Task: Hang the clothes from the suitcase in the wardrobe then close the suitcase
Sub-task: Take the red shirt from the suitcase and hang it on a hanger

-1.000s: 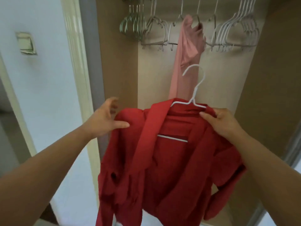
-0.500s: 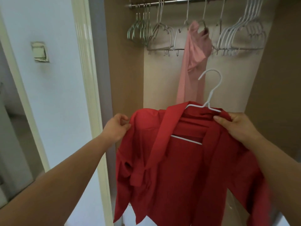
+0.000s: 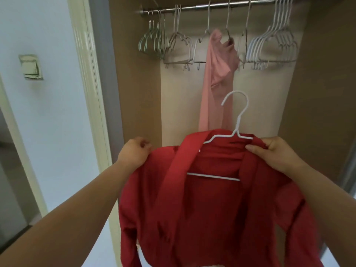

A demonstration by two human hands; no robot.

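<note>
The left arm is reaching forward from the lower left, wrist straight. The left hand [image 3: 134, 154] is balled knuckles up, its fingers curling round the shoulder edge of the shirt [image 3: 212, 218] and gripping it. Right of that hand the red shirt is spreading across to the other hand, with its shoulder line running side to side. Its body and sleeves are hanging straight down below both hands, so the long axis is vertical and the collar is uppermost.

The hanger [image 3: 238, 120] is sitting inside the collar, nearer the right hand than the left. Its hook is pointing up, leaning a little right and opening to the left. Its lower bar is lying crosswise, dipping slightly toward the right hand.

The right arm is coming in from the lower right. The right hand [image 3: 273, 153] is pinching the shirt's collar where the hanger's arm ends, with the thumb lying on top and the fingers curled behind.

Above and beyond both hands, a pink top [image 3: 217, 74] is hanging from the rail [image 3: 212, 5] among bare hangers [image 3: 273, 47].
</note>
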